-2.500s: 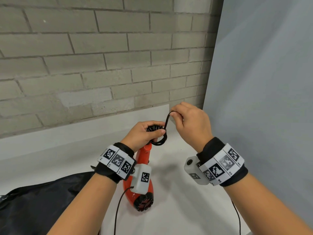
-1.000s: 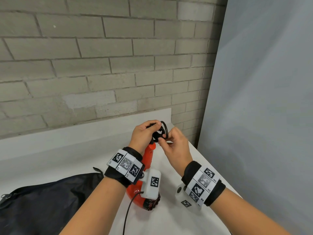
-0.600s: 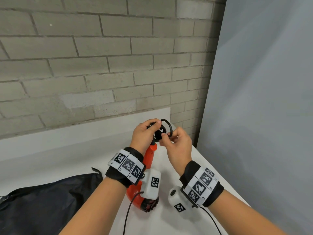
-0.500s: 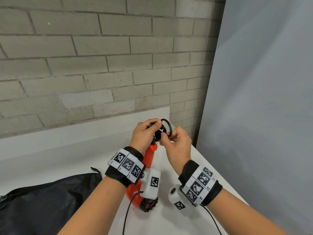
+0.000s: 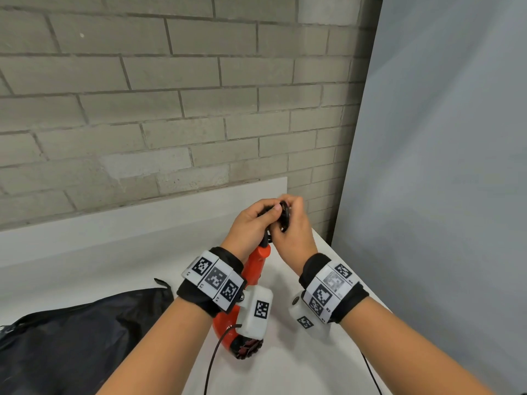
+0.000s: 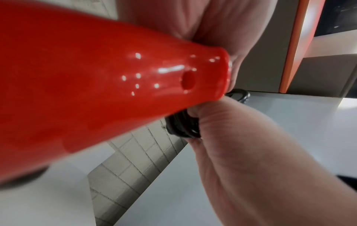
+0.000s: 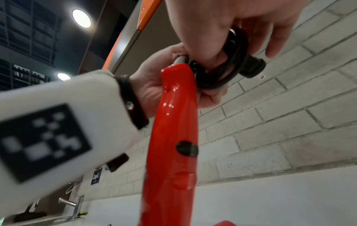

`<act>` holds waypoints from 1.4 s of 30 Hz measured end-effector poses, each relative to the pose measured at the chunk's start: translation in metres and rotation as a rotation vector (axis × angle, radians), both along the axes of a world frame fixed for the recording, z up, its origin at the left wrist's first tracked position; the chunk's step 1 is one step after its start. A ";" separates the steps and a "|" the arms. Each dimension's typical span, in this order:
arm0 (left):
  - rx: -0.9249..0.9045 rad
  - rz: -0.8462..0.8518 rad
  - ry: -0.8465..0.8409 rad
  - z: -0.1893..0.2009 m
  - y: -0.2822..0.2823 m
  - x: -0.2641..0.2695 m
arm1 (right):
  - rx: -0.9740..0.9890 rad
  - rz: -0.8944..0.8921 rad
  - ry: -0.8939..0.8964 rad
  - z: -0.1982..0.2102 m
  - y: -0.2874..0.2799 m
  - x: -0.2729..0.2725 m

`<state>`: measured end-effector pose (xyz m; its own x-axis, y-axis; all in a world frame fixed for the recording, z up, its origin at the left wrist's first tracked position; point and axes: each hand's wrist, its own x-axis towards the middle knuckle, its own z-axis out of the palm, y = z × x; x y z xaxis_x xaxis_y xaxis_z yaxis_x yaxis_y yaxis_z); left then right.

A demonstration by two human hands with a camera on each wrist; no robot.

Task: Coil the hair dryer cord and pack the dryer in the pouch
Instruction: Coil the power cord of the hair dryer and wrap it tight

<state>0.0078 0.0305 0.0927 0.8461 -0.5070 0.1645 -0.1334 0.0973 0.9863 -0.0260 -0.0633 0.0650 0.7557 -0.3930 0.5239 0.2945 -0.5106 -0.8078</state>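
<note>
A red hair dryer (image 5: pixel 253 269) stands on the white table with its body down and its handle (image 7: pixel 173 122) pointing up. Its black cord is wound into a small coil (image 7: pixel 222 73) at the handle's top end. My left hand (image 5: pixel 251 226) grips the handle's top and the coil. My right hand (image 5: pixel 291 229) pinches the coil (image 5: pixel 283 213) from the right side. The black plug (image 7: pixel 251 65) sticks out of the coil. The handle's red end (image 6: pixel 193 79) fills the left wrist view, with the coil (image 6: pixel 183 126) behind it. A black pouch (image 5: pixel 71 337) lies at the lower left.
A brick wall (image 5: pixel 171 109) runs behind the white table (image 5: pixel 99 266). A grey panel (image 5: pixel 442 166) closes the right side, close to my right hand. Thin black wires (image 5: pixel 211 363) hang from the wrist cameras.
The loose loop that my right hand held out has been drawn in onto the coil. Both hands now close tightly together over the coil at the handle's top.
</note>
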 end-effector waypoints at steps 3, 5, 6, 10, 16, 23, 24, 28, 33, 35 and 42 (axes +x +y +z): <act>-0.021 -0.003 -0.017 0.001 0.001 0.004 | -0.034 0.173 0.102 0.008 -0.005 0.002; -0.037 0.003 -0.036 0.001 0.005 0.007 | -0.023 0.229 0.141 0.010 -0.009 0.004; -0.050 0.005 -0.046 0.002 0.008 0.008 | -0.030 0.246 0.160 0.011 -0.010 0.005; -0.086 0.006 -0.063 0.002 0.018 0.013 | -0.175 0.278 0.257 0.006 -0.013 0.002; -0.082 0.048 -0.052 0.002 0.034 0.024 | -0.385 0.276 0.285 -0.012 -0.024 -0.001; -0.060 0.048 -0.051 0.002 0.034 0.021 | -0.541 -0.034 0.236 0.012 -0.027 0.008; -0.070 0.052 -0.051 0.002 0.033 0.019 | -0.575 -0.083 0.224 0.019 -0.027 0.006; -0.041 0.061 -0.114 0.003 0.030 0.019 | -0.694 -0.202 0.181 0.041 -0.027 -0.006; 0.091 0.040 -0.295 0.001 0.034 0.024 | -0.839 -0.247 0.174 0.055 -0.019 -0.026; 0.098 0.018 -0.318 0.000 0.034 0.022 | -0.853 -0.275 0.132 0.057 -0.016 -0.030; 0.071 0.057 -0.295 -0.003 0.024 0.009 | -0.934 -0.460 -0.003 0.066 -0.006 -0.036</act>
<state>0.0173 0.0547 0.0902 0.7942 -0.4793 0.3734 -0.4185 0.0140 0.9081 -0.0615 -0.0691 0.1313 0.6335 -0.0802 0.7695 -0.0859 -0.9958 -0.0330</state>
